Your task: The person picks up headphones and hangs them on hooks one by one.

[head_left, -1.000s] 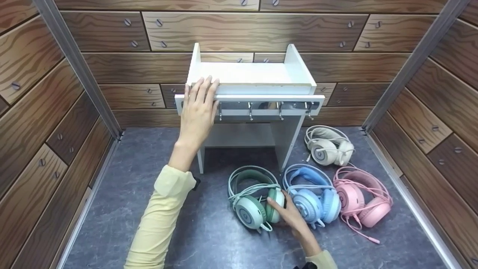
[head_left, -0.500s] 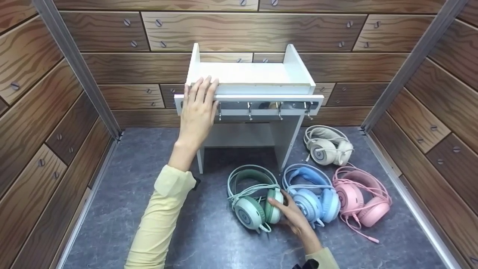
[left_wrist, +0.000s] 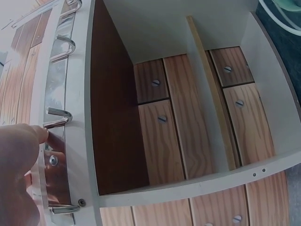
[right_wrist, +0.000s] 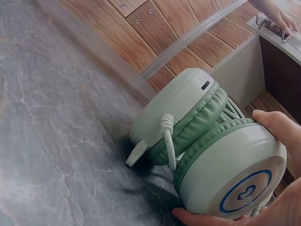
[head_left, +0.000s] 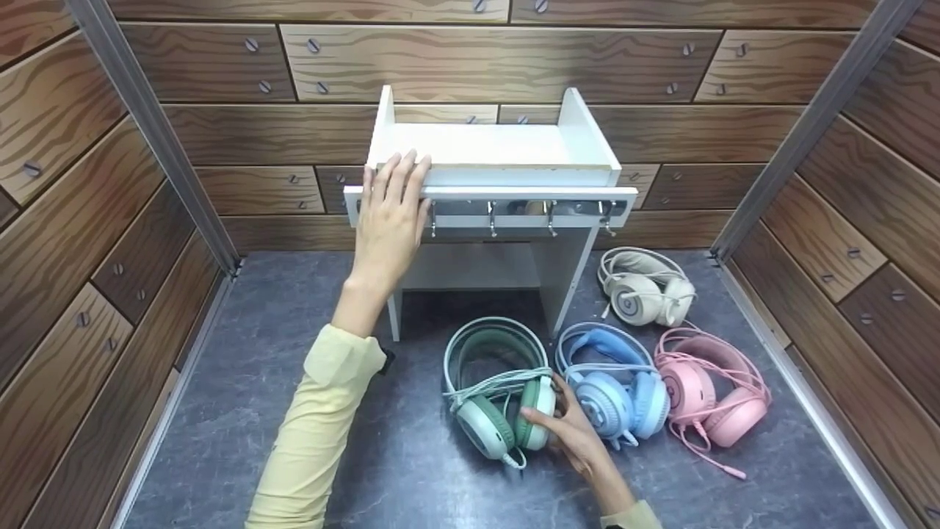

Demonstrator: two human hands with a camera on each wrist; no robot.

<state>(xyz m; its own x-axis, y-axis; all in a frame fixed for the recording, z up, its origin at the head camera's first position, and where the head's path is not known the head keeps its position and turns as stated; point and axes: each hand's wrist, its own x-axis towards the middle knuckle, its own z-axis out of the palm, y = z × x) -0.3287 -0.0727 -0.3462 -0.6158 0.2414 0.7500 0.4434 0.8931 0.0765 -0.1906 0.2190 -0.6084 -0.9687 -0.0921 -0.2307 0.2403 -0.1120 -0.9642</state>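
A pair of green headphones (head_left: 476,430) with a mint headband and bundled cable is at the centre front. My right hand (head_left: 576,433) grips its right ear cup, thumb on the inner cushion side and fingers round the outside. In the right wrist view, both green ear cups (right_wrist: 235,174) face each other, the nearer one in my fingers. My left hand (head_left: 388,228) lies with straight fingers over the left end of a white shelf unit's hook rail (head_left: 521,192). Metal hooks (head_left: 492,219) line that rail, and my left thumb is beside one in the left wrist view.
Blue headphones (head_left: 606,404) lie just right of my right hand. Pink headphones (head_left: 690,389) are farther right, with white headphones (head_left: 637,300) behind them. The white shelf unit (head_left: 569,272) stands at the back centre. Wood-patterned walls (head_left: 499,62) enclose the grey floor (head_left: 257,367).
My right hand has tilted the green headphones and shifted them slightly left, so the left cup's round face shows less. My left hand stays on the rail.
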